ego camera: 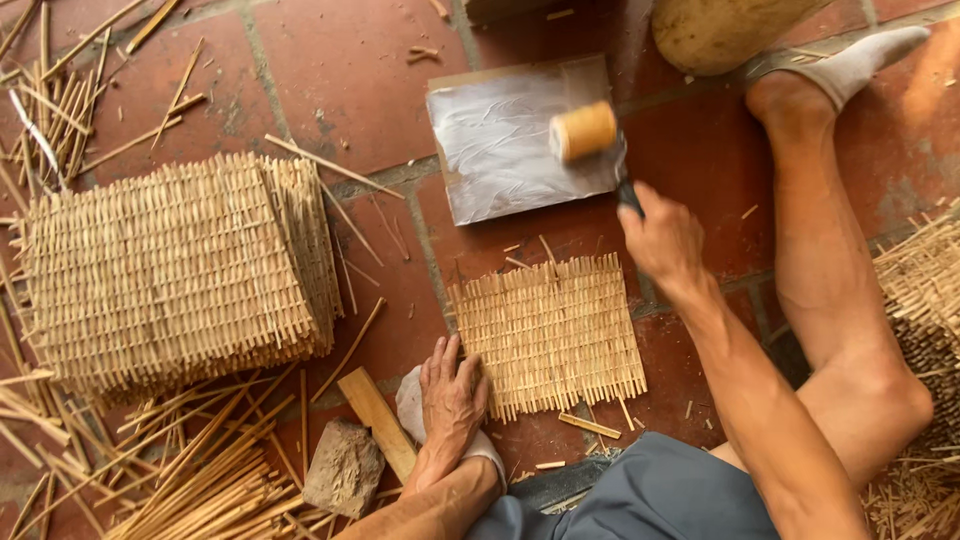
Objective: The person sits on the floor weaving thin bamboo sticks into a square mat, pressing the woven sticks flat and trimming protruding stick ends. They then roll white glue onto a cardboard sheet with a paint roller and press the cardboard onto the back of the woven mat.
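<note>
Head view. One woven mat (550,335) lies flat on the brick floor (340,80), directly in front of the sitter, between the knees. Its weave looks complete; stick ends jut from top and bottom edges, untrimmed.

Left hand (452,395) rests palm down at the mat's lower-left corner, fingers spread slightly, touching the edge, not gripping. Right hand (660,238) has its fingers clamped round the dark handle of a paint roller (585,130); the tan roller head sits over a shallow tray (500,160) lined with whitish film, just beyond the mat.

Judgement: weaving done, coating not yet on this mat; its surface looks dry.

Mat long axis runs roughly left-right, tilted slightly clockwise; sticks run near-far. Roller handle points toward the sitter.

A stack of finished mats (170,270) stands well to the left, loose sticks (200,480) near it.
</note>
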Demonstrator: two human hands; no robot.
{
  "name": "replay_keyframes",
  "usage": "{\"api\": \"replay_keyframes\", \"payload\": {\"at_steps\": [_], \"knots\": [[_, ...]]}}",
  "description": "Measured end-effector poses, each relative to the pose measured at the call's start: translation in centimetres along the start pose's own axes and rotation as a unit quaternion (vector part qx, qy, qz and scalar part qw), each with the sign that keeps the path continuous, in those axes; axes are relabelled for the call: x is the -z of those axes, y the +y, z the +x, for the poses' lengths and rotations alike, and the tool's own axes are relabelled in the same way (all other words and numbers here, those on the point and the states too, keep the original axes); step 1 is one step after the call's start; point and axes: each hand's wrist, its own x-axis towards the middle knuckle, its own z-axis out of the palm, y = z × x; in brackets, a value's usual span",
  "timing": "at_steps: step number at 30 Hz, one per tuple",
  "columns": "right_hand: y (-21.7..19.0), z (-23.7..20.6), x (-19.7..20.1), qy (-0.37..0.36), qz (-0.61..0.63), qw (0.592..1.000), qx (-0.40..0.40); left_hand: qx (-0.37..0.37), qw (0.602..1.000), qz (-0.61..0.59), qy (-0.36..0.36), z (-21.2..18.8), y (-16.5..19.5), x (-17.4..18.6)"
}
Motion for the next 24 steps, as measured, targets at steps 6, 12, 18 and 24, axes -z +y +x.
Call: {"api": "replay_keyframes", "payload": {"at_steps": [6, 12, 18, 24], "knots": [[-3.1, 9.7, -1.4, 0.079, -0.065, 0.989, 0.103, 0.002, 1.0, -0.006, 0.004, 0.0, 0.0, -0.3], [-2.3, -2.2, -1.0, -0.053, -0.029, 0.998, -0.005, -0.002, 1.0, -0.011, 0.009, -0.2, -0.4, -0.8], [-1.6, -10.8, -1.8, 0.024, 0.019, 0.998, 0.059, -0.016, 1.0, -0.012, 0.018, -0.4, -0.8, -1.6], [-4.8, -0.8, -5.0, 0.001, 0.013, 0.999, 0.046, -0.013, 1.0, -0.006, 0.016, -0.4, -0.6, -1.3]]}}
